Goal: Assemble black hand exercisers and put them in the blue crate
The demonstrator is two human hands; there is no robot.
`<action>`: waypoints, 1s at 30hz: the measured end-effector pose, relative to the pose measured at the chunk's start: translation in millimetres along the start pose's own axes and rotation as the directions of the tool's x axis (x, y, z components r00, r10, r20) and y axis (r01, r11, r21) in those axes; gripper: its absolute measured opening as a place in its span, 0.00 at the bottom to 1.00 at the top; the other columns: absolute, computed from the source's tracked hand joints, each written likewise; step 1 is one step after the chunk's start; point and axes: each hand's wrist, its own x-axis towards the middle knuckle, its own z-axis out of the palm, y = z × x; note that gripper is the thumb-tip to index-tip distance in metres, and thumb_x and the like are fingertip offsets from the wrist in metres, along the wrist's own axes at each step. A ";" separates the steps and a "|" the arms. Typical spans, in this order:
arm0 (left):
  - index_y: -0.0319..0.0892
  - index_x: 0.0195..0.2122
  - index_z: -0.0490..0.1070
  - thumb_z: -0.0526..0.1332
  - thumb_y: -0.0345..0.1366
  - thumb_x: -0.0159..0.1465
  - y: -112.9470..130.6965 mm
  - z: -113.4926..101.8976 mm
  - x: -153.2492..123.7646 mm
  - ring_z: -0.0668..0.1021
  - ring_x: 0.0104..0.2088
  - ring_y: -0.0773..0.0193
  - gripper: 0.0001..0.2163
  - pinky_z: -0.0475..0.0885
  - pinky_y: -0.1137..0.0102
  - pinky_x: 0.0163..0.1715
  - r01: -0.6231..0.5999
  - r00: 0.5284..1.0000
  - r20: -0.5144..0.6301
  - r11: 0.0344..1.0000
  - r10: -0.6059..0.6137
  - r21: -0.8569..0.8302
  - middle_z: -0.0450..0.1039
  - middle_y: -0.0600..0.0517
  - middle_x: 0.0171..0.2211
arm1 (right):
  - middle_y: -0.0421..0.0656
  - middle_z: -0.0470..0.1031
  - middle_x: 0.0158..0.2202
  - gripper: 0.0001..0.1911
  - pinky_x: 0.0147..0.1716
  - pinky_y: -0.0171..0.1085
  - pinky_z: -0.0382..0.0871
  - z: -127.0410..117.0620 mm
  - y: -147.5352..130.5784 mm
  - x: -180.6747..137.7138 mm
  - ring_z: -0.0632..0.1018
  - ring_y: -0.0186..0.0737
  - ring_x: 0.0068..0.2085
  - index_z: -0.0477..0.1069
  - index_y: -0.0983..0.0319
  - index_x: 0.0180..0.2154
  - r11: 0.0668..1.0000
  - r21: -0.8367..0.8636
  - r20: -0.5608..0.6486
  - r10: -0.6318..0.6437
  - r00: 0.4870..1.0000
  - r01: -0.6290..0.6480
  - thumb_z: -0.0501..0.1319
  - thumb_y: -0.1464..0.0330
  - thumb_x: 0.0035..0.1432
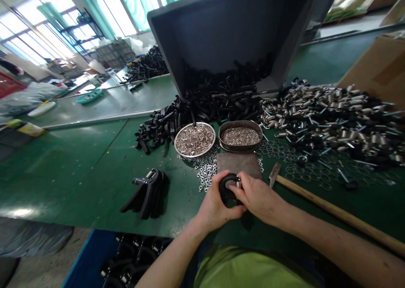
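My left hand and my right hand both grip a black hand grip exerciser with a coiled metal spring. The left fingers wrap around its left side and underside, while the right thumb presses at its middle. It is held just in front of a flat steel block. To the right of the block lies a hammer with a long wooden handle. A group of assembled hand grips stands to the left on the green table. My palms hide part of the held piece.
A round dish of metal pins and an oval tin of small metal parts stand behind the block. Loose nuts, black handles and springs lie around. A grey bin is tipped behind; a blue crate sits below.
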 end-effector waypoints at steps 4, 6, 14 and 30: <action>0.44 0.55 0.51 0.66 0.27 0.43 0.4 5.2 8.6 0.76 0.39 0.61 0.38 0.71 0.66 0.42 0.081 0.996 0.027 0.996 -0.080 -0.028 0.70 0.52 0.41 | 0.51 0.76 0.32 0.12 0.26 0.37 0.59 3.7 2.2 6.0 0.79 0.46 0.32 0.63 0.66 0.39 0.996 -0.080 0.023 0.033 0.999 -0.031 0.48 0.65 0.64; 0.44 0.56 0.51 0.65 0.27 0.44 -3.8 9.5 14.0 0.76 0.33 0.63 0.38 0.72 0.68 0.36 0.148 0.987 0.068 0.987 -0.144 -0.056 0.70 0.54 0.35 | 0.52 0.76 0.32 0.13 0.27 0.37 0.59 4.6 6.9 11.5 0.79 0.47 0.32 0.63 0.66 0.40 0.994 -0.099 0.045 0.047 0.998 -0.043 0.47 0.64 0.64; 0.45 0.59 0.53 0.69 0.39 0.49 -21.3 1.8 48.6 0.76 0.41 0.57 0.38 0.72 0.63 0.40 0.110 0.983 0.134 0.988 -0.124 0.111 0.72 0.47 0.43 | 0.53 0.77 0.35 0.23 0.31 0.40 0.64 -18.9 39.2 53.3 0.78 0.50 0.36 0.72 0.64 0.37 0.980 -0.196 0.213 0.058 0.975 -0.015 0.49 0.53 0.61; 0.43 0.34 0.75 0.58 0.34 0.61 -45.0 -99.4 130.6 0.74 0.43 0.57 0.06 0.68 0.67 0.43 0.281 0.959 -0.256 0.505 -0.119 0.816 0.74 0.47 0.39 | 0.54 0.77 0.44 0.15 0.42 0.38 0.68 2.4 -36.7 198.9 0.74 0.48 0.48 0.76 0.64 0.43 0.962 -0.251 -0.056 -0.122 0.991 0.104 0.56 0.67 0.57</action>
